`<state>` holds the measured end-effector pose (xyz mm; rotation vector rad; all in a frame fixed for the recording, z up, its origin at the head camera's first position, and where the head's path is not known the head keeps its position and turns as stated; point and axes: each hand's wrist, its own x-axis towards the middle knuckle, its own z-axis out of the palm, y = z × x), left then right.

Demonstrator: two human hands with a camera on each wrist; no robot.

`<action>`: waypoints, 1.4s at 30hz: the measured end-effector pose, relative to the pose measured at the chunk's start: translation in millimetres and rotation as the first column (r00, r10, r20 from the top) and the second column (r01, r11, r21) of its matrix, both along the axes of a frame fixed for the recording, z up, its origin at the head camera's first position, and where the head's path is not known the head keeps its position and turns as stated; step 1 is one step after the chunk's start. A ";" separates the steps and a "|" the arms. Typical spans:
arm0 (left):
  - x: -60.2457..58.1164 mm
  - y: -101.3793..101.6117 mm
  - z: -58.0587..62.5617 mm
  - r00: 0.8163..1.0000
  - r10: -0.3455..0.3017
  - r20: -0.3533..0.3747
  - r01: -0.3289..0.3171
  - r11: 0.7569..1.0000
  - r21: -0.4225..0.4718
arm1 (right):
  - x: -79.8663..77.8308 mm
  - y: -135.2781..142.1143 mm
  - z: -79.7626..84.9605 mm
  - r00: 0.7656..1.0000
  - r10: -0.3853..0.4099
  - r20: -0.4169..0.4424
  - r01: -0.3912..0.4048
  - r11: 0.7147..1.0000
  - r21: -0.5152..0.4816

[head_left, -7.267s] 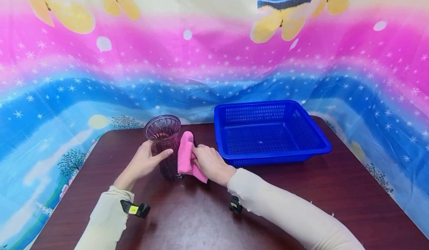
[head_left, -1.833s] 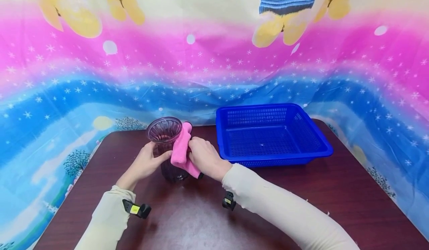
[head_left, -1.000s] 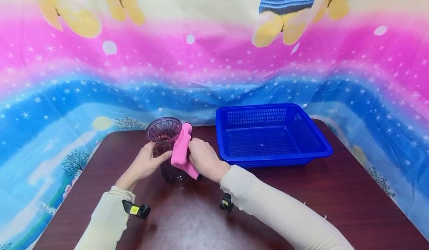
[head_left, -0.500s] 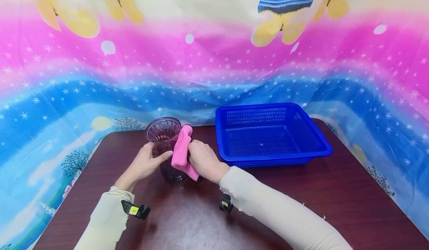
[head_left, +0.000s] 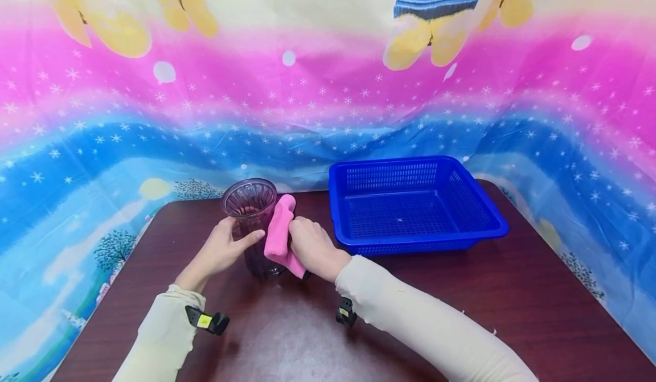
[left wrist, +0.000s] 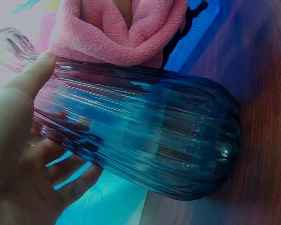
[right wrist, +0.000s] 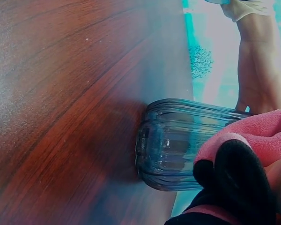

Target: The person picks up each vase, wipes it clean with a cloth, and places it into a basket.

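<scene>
A ribbed, purple-tinted glass vase [head_left: 249, 197] with a flared rim stands upright on the dark wood table [head_left: 287, 325]. My left hand [head_left: 220, 251] grips it below the rim, thumb on the near side and fingers around the far side, as the left wrist view shows. In my right hand [head_left: 315, 248] is a bunched pink cloth [head_left: 279, 234] with black edging, pressed to the vase's right side. The right wrist view shows the cloth [right wrist: 257, 133] folded against the glass, its black part [right wrist: 241, 176] hanging below. My right fingers are mostly hidden by it.
A blue plastic basket [head_left: 417, 238] with slotted walls sits to the right, just behind my right hand. Behind the table hangs a printed cloth backdrop [head_left: 328, 97] in pink and blue. A black wrist camera [head_left: 207, 320] is strapped to the left sleeve.
Against the vase's right side, my right hand and the pink cloth have shifted slightly down over the last second. My left hand keeps its hold and the vase stays put.
</scene>
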<state>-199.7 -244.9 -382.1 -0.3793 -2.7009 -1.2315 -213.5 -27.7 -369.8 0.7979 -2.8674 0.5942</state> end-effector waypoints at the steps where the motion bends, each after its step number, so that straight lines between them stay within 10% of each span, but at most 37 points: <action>1: 0.0 0.0 -0.1 1.000 0.001 0.001 -0.001 1.000 0.002 | -0.3 -0.1 -0.7 1.000 -0.002 0.000 0.002 1.000 0.002; 42: 0.9 -0.8 1.2 0.998 0.055 0.032 -0.054 0.998 -0.043 | -2.5 4.0 -40.1 0.999 0.017 0.034 -0.020 0.995 0.094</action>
